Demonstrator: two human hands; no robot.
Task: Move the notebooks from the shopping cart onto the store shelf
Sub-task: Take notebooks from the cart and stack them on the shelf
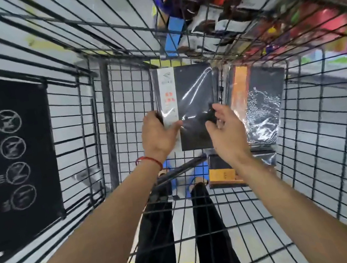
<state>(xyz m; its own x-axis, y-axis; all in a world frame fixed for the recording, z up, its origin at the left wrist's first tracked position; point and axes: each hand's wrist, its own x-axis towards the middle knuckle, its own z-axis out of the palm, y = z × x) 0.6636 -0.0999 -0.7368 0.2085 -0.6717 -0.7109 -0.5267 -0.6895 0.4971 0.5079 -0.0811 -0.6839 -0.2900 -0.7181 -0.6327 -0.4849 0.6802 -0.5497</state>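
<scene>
Your left hand (pixel 157 134) pinched the slick, plastic-wrapped black notebook with a white band (pixel 189 105) while your spread, empty right hand (pixel 225 131) only neared it, so it risked sliding free.

I see the shopping cart (pixel 104 110) as thin black metal wire, matt. Inside it, the black notebook (pixel 194 95) wears glossy clear plastic wrap that glints. Right of it, the orange-banded notebook (pixel 259 103) shines in crinkled film.
</scene>
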